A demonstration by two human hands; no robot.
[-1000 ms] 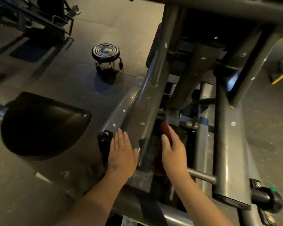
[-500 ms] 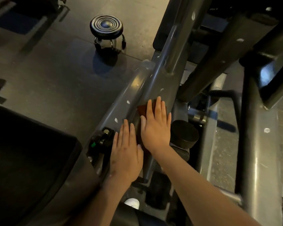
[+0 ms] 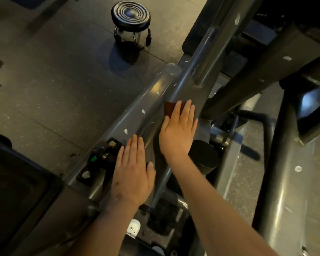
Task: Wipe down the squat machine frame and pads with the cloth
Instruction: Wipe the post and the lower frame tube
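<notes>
Far left, a black pad (image 3: 17,191) fills the lower corner, dark and glossy. Beyond it, out on the speckled floor (image 3: 54,80), stands a small round stool (image 3: 130,17) with a ringed black seat, well apart from the machine. Nearer, a black latch (image 3: 100,159) with a green dot is bolted on the low grey rail (image 3: 137,117) of the frame, whose paint is chipped white in spots.

The left hand (image 3: 132,174) lies flat just beside that latch, fingers straight and together, palm down on the frame. Its grip is wide and holds nothing.

Right of it runs a slanted grey tube (image 3: 185,84) of the frame. The dark red cloth (image 3: 169,108) sits on this tube, only a corner showing past the fingertips. The right hand (image 3: 177,133) presses flat on the cloth, fingers straight and slightly spread. Its grip is wide too, pushing rather than clutching.

Just right of that wrist is a round black stopper (image 3: 204,156). Farther right rises a thick grey upright post (image 3: 288,182).
</notes>
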